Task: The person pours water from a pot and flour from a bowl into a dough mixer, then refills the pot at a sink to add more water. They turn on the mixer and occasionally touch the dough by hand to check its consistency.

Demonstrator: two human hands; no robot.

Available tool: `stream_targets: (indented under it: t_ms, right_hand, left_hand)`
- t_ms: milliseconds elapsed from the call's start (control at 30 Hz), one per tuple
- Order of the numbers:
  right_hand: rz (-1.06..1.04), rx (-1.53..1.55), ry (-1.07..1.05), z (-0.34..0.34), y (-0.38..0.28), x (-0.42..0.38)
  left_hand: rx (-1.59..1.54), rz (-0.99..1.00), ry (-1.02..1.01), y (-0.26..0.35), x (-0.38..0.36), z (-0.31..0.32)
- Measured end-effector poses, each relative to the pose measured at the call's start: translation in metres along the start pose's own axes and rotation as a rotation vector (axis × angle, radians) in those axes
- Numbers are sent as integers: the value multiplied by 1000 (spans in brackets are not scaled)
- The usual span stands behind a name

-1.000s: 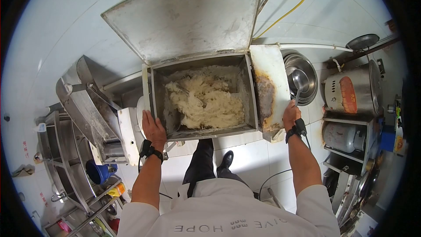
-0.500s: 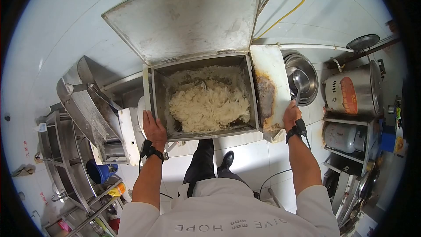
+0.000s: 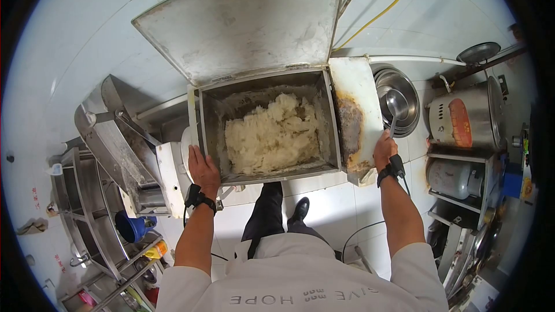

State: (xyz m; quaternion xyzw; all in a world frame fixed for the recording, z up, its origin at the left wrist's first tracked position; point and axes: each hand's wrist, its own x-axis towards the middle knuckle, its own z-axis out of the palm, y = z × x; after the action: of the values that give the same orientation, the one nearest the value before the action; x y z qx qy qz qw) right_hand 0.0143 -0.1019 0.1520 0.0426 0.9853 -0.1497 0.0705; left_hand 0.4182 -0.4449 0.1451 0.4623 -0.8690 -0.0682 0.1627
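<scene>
A metal box [image 3: 266, 177] with its lid [image 3: 243, 23] raised stands before me, and a pale lumpy dough [image 3: 269, 136] lies inside. My left hand [image 3: 202, 169] rests at the box's left front corner, its fingers stretched out and holding nothing. On the right, my right hand [image 3: 385, 149] is closed round the handle of a metal ladle [image 3: 397, 104]. The ladle's bowl is over stacked metal bowls [image 3: 411, 95], to the right of the box's rusty white side housing [image 3: 361, 104].
A metal machine with a chute [image 3: 118, 150] stands at left, beside metal racks [image 3: 87, 208] and a blue container [image 3: 130, 226]. At right are a large metal pot [image 3: 468, 117] and a gas cylinder [image 3: 454, 180]. A yellow cable [image 3: 376, 20] runs along the wall.
The dough in the box has shifted and changed shape, with its mass now bunched up toward the back. Both hands have stayed nearly where they were.
</scene>
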Motion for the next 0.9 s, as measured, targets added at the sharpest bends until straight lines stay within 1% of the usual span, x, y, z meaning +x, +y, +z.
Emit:
stream_targets:
  t_ms: [133,300,533,733,900]
  right_hand:
    - [11,-18,5,3,2,2]
    - [-37,12,27,5,4,2]
    - [-51,10,35,5,4,2]
    - [-22,-23,49,9,6,5]
    - [-4,2,21,9,7,6]
  left_hand:
    - [-8,-12,-10,2,0,-2]
    - [-8,-13,1,3,0,-2]
    - [-15,-11,-9,2,0,-3]
    - [5,-3,-16,2,0,-3]
    - [5,2,-8,0,-1,-2]
